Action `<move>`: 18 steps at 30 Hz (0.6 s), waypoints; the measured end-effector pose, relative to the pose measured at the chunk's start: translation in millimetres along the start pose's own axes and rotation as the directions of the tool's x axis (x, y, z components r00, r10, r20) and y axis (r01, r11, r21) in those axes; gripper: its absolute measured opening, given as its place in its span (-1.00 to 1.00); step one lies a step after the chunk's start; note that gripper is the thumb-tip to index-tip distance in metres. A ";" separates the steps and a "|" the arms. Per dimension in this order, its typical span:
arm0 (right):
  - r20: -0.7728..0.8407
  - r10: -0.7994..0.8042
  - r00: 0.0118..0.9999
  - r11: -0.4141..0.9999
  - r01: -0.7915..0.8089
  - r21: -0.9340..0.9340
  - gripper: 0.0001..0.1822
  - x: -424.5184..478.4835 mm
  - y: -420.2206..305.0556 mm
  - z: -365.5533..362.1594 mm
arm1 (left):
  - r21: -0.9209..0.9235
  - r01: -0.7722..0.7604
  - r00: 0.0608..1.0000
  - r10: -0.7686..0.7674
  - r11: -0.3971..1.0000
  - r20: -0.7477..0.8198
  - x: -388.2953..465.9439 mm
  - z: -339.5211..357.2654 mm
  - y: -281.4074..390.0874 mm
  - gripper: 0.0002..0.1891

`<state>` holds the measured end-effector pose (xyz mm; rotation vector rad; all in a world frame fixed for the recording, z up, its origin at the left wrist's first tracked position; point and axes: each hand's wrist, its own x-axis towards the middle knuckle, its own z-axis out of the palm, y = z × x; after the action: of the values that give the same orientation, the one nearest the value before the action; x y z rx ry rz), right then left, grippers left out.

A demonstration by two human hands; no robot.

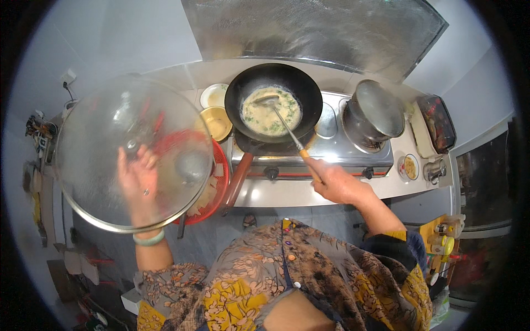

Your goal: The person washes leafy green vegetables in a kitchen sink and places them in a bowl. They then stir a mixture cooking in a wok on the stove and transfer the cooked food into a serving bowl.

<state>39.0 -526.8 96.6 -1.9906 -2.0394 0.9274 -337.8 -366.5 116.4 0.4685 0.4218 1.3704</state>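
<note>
My left hand [140, 169] grips the central knob of a large, fogged glass lid [95, 173] with a metal rim. The hand shows through the glass, and the lid is raised to the left of the stove. My right hand [341, 182] holds the wooden handle of a metal ladle [285, 124]. The ladle's head rests in a pale, creamy soup [265, 118] flecked with chopped greens. That soup fills the bottom of a black wok [306, 93] on the left burner. The wok's brown handle [240, 178] points towards me.
A lidded pot [364, 120] occupies the right burner of the steel gas stove [331, 153]. Left of the wok are a yellow bowl [217, 122], a white plate [213, 95] and a red plastic basket [223, 178]. A small bowl [410, 167] and a metal cup [434, 170] stand at the right.
</note>
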 end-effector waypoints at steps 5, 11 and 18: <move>-0.106 0.096 0.990 0.944 -0.124 -0.305 -0.42 -3.5 1.2 -40.0 | 0.064 -0.135 0.984 0.141 0.989 -0.111 -40.2 -32.0 40.9 -0.60; -0.417 -0.054 0.907 0.965 -0.060 -0.254 -0.74 -21.8 -3.9 -91.1 | 0.034 -0.211 0.971 0.214 0.977 -0.106 -62.4 -53.4 66.3 -0.63; -0.330 0.027 0.943 0.945 -0.132 -0.300 -0.70 -62.2 -27.9 -143.1 | 0.004 -0.284 0.946 0.281 0.959 -0.159 -73.3 -46.7 72.7 -0.58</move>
<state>94.7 -537.3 244.6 -2.2197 -2.0285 0.2593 -434.4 -425.8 118.3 0.4168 0.4849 1.6959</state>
